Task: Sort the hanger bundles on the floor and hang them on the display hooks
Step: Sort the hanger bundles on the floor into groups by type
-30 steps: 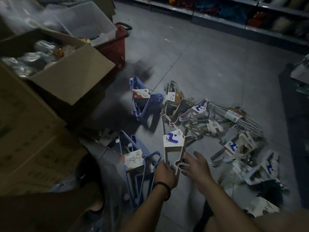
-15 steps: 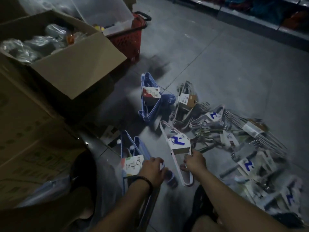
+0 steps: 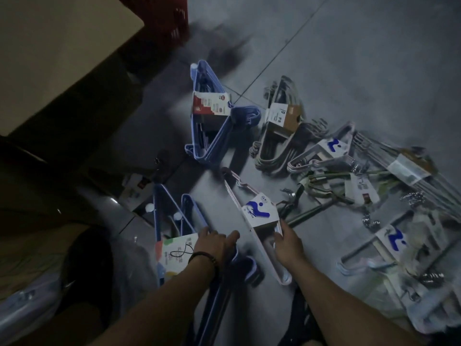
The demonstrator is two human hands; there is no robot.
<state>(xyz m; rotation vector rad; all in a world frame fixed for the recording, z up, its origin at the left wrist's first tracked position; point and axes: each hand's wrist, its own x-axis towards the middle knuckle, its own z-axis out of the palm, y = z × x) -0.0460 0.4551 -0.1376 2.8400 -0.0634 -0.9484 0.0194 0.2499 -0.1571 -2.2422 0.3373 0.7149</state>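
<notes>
Right-hand grip: your right hand (image 3: 287, 244) pinches the pale pink hanger bundle (image 3: 259, 213) just below its white card, fingers curled onto the frames.
Left-hand grip: your left hand (image 3: 215, 244) rests on the near blue hanger bundle (image 3: 178, 252) with the thumb spread toward your right. You cannot tell whether the fingers close round the frames.
Left wrist: dark bracelet (image 3: 204, 256).
Pale pink hanger bundle: lies on the grey tiled floor (image 3: 349, 71) between your two hands, its long side slanting from far left to near right. The card carries a blue mark.
Near blue hanger bundle: on the floor at your left, its printed card just left of your left hand.
Far blue hanger bundle (image 3: 212, 113): farther out on the floor, apart from the pale pink one, banded with a red-and-white card.
Grey hanger bundle (image 3: 282, 126): just to the right of the far blue one, banded with a brown-and-white card.
Mixed heap (image 3: 374, 191): at your right, overlapping bundles, several with the same blue-marked cards, metal hooks showing among them. Detail is blurred.
Cardboard box (image 3: 62, 58): far left, raised above the floor.
Red basket (image 3: 172, 26): behind the box, partly hidden by it.
</notes>
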